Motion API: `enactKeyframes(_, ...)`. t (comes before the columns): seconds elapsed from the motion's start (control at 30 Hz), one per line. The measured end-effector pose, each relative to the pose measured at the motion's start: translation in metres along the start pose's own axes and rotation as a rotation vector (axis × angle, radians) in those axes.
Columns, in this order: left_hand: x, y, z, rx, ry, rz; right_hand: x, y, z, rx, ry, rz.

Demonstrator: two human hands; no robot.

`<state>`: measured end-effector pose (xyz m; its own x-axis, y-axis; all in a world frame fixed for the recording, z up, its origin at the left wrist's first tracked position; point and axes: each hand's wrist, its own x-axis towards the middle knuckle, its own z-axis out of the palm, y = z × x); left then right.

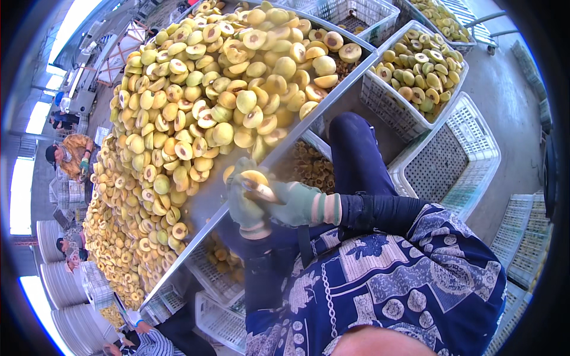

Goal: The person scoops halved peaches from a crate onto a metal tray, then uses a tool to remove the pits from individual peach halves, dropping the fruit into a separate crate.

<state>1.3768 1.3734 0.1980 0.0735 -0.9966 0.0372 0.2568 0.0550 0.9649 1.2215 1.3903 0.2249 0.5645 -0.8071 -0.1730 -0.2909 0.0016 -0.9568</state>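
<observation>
My left hand [242,204], in a pale green glove with a striped cuff, is closed round a yellow peach half [255,176] above the table's near edge. My right hand [295,203], gloved alike, is closed close beside it. From its fingers a small shiny tool [260,190] reaches to the fruit; motion blur hides its exact shape. Just beyond the hands a large heap of halved peaches [190,95] covers the metal table [209,185], many with pits or pit hollows showing.
Below the table edge, a crate of brown pits [312,166] stands by my knee. To the right are a crate filled with peach halves [371,92] and a white plastic crate [482,172]. Other people work along the left side, one in an orange-brown top [74,151].
</observation>
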Motion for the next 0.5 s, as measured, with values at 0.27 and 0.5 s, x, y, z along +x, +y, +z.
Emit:
enactKeyframes(0.27, -0.028, 0.009, 0.031, -0.480, 0.088, -0.072, -0.021, 0.012, -0.004, -0.318, 0.034, -0.119)
enactKeyframes(0.5, -0.036, 0.013, 0.037, -0.413, 0.137, -0.081, -0.023, 0.033, 0.009, -0.236, 0.231, -0.257)
